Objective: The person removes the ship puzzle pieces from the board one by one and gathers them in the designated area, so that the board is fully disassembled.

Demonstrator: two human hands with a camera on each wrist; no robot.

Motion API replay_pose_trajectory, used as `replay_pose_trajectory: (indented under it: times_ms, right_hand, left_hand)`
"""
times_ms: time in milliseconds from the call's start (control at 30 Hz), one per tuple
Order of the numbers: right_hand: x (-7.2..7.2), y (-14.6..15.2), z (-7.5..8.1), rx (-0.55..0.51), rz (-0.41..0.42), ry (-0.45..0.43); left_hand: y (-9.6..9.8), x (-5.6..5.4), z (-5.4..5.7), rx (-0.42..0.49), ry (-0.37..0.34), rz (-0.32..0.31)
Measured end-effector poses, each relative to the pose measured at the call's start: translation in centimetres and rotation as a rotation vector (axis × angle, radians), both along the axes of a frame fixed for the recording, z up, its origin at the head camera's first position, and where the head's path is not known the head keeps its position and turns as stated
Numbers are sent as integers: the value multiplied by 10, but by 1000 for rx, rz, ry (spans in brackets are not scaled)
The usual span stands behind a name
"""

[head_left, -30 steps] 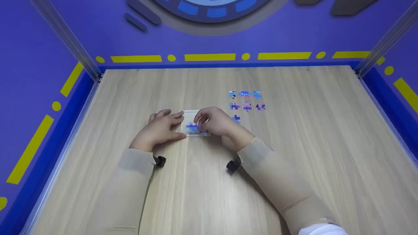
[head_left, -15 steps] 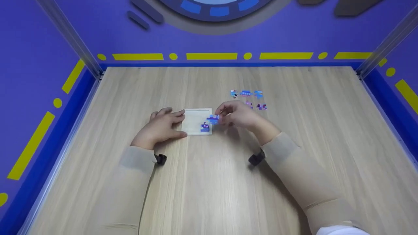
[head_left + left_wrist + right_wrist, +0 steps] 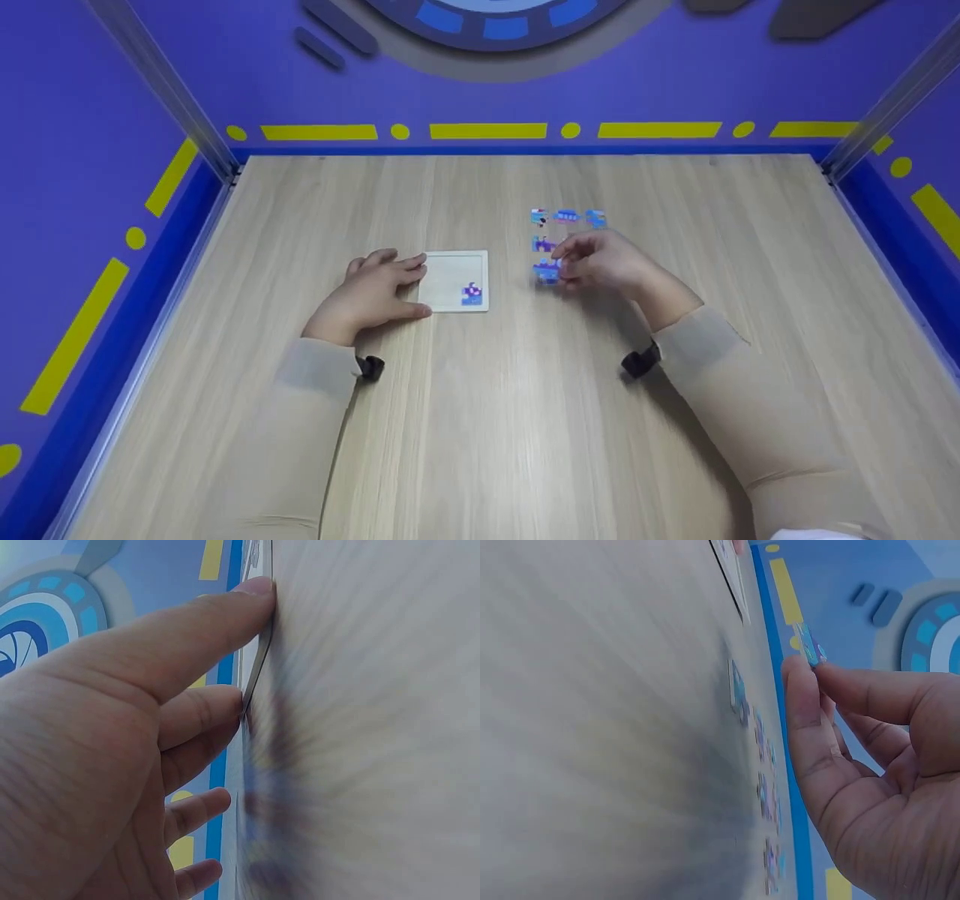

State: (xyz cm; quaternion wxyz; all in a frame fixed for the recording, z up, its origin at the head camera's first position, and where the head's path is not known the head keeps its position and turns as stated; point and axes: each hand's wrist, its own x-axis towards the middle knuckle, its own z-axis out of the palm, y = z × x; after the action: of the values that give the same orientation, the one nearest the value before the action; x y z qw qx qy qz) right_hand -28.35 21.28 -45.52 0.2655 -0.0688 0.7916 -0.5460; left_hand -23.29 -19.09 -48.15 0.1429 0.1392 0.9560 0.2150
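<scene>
My left hand (image 3: 367, 296) rests at the left side of a small pale puzzle tray (image 3: 450, 268), fingers fairly straight. In the left wrist view its thumb (image 3: 225, 615) and a finger touch the tray's edge. One purple-and-blue puzzle piece (image 3: 472, 294) lies in the tray's lower right corner. Right of the tray, my right hand (image 3: 604, 259) pinches a blue-and-purple puzzle piece (image 3: 808, 643) between thumb and fingertips, raised off the table. Below it, in the right wrist view, another loose piece (image 3: 737, 690) lies on the table, largely covered in the head view.
Several loose puzzle pieces (image 3: 567, 216) lie in rows behind and beside my right hand, some hidden by it. The wooden table (image 3: 465, 420) is bounded by blue-purple walls (image 3: 480, 97) at the back and sides.
My right hand has moved right from over the tray, carrying the pinched puzzle piece out to the loose pieces. My left hand has stayed at the tray's edge.
</scene>
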Motion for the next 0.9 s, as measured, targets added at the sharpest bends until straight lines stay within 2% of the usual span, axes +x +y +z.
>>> replay_pose_trajectory:
  times_ms: [500, 767, 900]
  right_hand:
    - [-8, 34, 0, 142, -77, 1]
    - [-10, 37, -7, 156, -75, 5]
    - [-8, 37, -10, 198, -55, 29]
  left_hand:
    - [0, 0, 0, -1, -4, 0]
    - [0, 0, -1, -9, 3, -9]
    - [0, -1, -2, -13, 12, -19]
